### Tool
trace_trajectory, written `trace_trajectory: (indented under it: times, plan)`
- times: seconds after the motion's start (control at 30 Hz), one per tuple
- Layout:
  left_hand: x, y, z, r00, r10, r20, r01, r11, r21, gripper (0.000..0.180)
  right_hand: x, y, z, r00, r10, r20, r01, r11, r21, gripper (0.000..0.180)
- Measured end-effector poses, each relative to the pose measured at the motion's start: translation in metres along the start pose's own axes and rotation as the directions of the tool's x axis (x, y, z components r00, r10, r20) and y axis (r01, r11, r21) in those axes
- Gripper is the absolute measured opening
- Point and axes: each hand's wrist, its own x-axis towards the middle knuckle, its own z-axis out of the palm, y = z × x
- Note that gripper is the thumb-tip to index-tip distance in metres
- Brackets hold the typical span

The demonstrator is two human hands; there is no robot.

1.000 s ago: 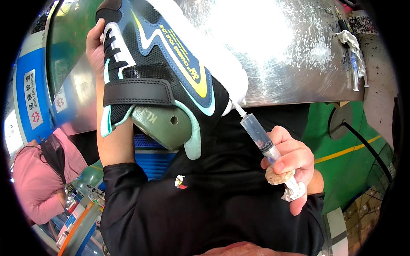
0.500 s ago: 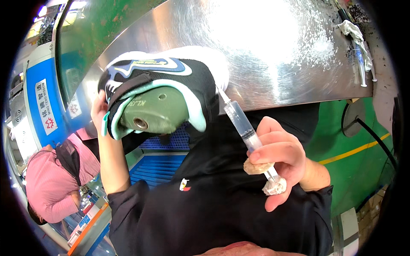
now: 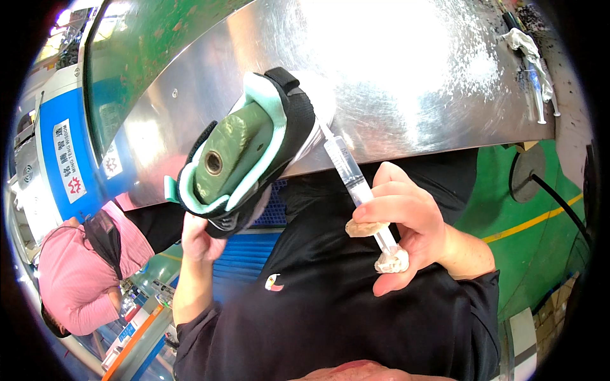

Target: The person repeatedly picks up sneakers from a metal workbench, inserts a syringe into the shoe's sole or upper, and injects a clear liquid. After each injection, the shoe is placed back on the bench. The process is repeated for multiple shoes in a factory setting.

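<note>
A black sneaker point(image 3: 293, 127) with a mint-green lining is tilted over the near edge of the metal table, its opening facing me. Inside it sits a green shoe last point(image 3: 232, 140) with a round hole. My left hand point(image 3: 202, 241) is closed on the shoe's front part, with some fingers hidden beneath it. In my right hand point(image 3: 406, 219) is a clear plastic syringe point(image 3: 347, 166), gripped below the barrel with the thumb at the plunger end. Whitish lumpy wrapping covers its flange and plunger end. The syringe's thin tip is at the white sole edge near the heel; whether they touch I cannot tell.
The shiny metal table point(image 3: 210, 70) carries white residue at the right. More syringes point(image 3: 537, 95) and a crumpled white cloth point(image 3: 524, 47) lie at its far right. A person in pink point(image 3: 82, 273) is at the left beside a blue-and-white machine point(image 3: 60, 143).
The sneaker has been turned, so its side has swung away and its opening now faces me. My left hand has moved lower and right. The syringe has shifted slightly left and up.
</note>
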Motion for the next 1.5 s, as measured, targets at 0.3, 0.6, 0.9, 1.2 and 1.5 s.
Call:
trace_trajectory:
  times: [0.3,0.6,0.9,1.2,1.5]
  plan:
    - [-0.008,-0.042,0.036,0.983,-0.073,0.171,0.112,0.966,-0.232,0.086,0.006,-0.012,-0.002,0.998,0.049,0.030,-0.049,0.999,0.009,0.073]
    - [-0.003,-0.058,0.045,0.950,-0.161,0.266,0.250,0.904,-0.348,0.085,0.010,-0.019,0.003,0.993,0.047,0.108,-0.047,0.999,-0.004,0.078]
    - [0.003,-0.064,0.057,0.924,-0.167,0.344,0.321,0.828,-0.459,0.085,0.018,-0.030,0.008,0.981,0.070,0.181,-0.075,0.997,0.021,0.074]
    - [0.023,-0.063,0.063,0.801,-0.160,0.577,0.492,0.725,-0.482,0.069,0.019,-0.074,-0.004,0.929,0.284,0.236,-0.314,0.944,0.098,0.076]
    - [0.040,-0.073,0.086,0.668,-0.176,0.723,0.663,0.583,-0.470,0.045,0.009,-0.138,-0.018,0.847,0.485,0.216,-0.487,0.872,-0.051,0.057]
